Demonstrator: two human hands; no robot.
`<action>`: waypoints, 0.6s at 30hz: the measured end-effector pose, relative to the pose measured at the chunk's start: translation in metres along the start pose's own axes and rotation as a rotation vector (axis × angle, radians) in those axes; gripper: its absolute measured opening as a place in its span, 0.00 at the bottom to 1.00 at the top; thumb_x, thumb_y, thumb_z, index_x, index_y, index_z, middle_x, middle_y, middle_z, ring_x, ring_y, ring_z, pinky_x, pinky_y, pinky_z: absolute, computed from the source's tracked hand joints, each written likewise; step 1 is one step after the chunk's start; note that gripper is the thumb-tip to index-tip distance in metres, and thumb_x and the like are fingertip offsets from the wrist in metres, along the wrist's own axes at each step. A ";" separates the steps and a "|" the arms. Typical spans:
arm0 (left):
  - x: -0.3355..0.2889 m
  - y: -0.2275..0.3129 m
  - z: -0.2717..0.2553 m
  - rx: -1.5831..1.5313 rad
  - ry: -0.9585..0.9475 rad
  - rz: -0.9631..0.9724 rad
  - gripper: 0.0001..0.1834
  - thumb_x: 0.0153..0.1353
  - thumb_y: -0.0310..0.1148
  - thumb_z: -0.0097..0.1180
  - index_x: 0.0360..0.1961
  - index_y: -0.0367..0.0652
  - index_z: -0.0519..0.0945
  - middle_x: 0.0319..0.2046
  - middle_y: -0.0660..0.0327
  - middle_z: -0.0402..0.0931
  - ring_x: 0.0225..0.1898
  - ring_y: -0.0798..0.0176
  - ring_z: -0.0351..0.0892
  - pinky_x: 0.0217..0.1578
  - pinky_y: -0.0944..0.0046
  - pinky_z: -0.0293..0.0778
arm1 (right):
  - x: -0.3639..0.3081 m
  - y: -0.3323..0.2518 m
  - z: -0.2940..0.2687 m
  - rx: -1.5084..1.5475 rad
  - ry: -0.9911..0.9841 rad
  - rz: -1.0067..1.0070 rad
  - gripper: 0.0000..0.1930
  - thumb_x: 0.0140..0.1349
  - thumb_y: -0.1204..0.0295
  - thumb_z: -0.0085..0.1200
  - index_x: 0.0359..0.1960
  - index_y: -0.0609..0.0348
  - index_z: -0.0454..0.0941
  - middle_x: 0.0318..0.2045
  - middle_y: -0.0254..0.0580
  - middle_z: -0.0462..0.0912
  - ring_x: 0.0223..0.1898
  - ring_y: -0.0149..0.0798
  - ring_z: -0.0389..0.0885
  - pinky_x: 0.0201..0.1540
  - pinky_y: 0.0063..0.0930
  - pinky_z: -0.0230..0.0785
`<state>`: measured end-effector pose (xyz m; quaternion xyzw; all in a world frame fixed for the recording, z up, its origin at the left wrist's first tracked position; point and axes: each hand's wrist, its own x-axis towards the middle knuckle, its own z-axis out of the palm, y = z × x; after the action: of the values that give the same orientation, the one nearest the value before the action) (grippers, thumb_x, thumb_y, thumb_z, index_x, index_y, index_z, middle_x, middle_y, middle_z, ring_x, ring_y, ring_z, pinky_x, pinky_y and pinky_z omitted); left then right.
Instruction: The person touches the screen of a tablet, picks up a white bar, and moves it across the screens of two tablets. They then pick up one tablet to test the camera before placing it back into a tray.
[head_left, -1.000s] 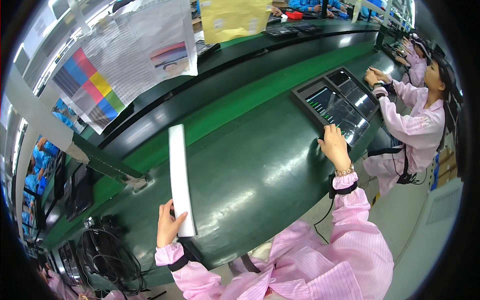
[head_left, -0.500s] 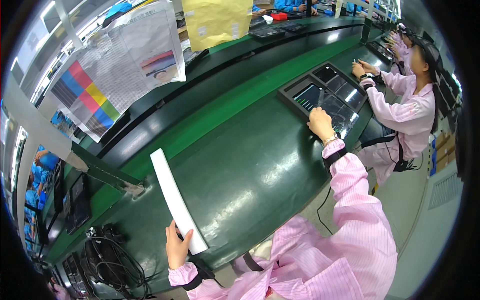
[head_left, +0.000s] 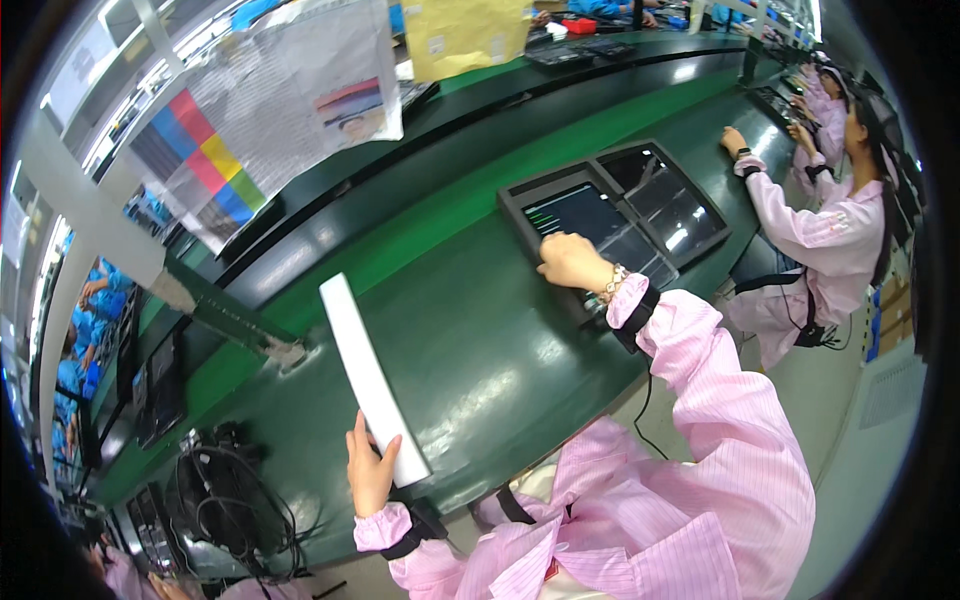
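Observation:
My right hand (head_left: 577, 264) is closed over the near-left rim of a dark grey tray (head_left: 520, 212). The tray is divided into compartments that hold flat black display panels; one panel (head_left: 572, 208) is lit with short green lines, and my wrist covers part of the tray's near side. At the near end of a long white strip (head_left: 362, 368), my left hand (head_left: 370, 470) rests with thumb and fingers apart. Its thumb touches the strip's edge. The strip lies flat on the green bench (head_left: 480, 320).
Black cables and a dark bundle (head_left: 225, 490) lie at the near left. A metal post (head_left: 225, 310) rises from the bench. Printed sheets (head_left: 290, 110) and a yellow sheet (head_left: 468, 40) hang at the back. A co-worker in pink (head_left: 810, 220) sits at the right.
The tray has slid left along the bench, toward me, with my right hand on it. My left hand stays by the strip. The whole view has shifted slightly.

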<state>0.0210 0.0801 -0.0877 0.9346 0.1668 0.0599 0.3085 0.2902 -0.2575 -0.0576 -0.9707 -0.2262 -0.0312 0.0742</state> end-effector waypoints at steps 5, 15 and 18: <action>0.001 -0.004 0.007 -0.030 0.017 -0.006 0.38 0.52 0.42 0.62 0.62 0.42 0.61 0.35 0.58 0.64 0.32 0.57 0.69 0.32 0.60 0.69 | -0.005 -0.125 -0.005 0.281 -0.322 -0.269 0.15 0.52 0.66 0.54 0.30 0.71 0.79 0.34 0.60 0.80 0.39 0.58 0.80 0.42 0.44 0.73; -0.007 0.007 0.011 -0.003 0.043 0.004 0.37 0.53 0.45 0.60 0.61 0.42 0.61 0.35 0.56 0.66 0.29 0.52 0.73 0.28 0.55 0.70 | -0.015 -0.161 -0.023 0.415 -0.158 -0.415 0.18 0.56 0.79 0.42 0.50 0.61 0.64 0.39 0.52 0.80 0.35 0.58 0.79 0.37 0.45 0.72; -0.008 0.010 0.011 -0.036 0.022 0.001 0.38 0.53 0.44 0.61 0.61 0.41 0.61 0.34 0.57 0.66 0.28 0.53 0.72 0.28 0.55 0.70 | -0.009 -0.150 -0.013 0.439 -0.120 -0.466 0.20 0.53 0.82 0.40 0.50 0.62 0.64 0.35 0.56 0.80 0.34 0.59 0.79 0.37 0.47 0.71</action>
<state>0.0186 0.0636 -0.0901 0.9282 0.1685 0.0734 0.3236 0.2151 -0.1306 -0.0266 -0.8539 -0.4474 0.0593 0.2591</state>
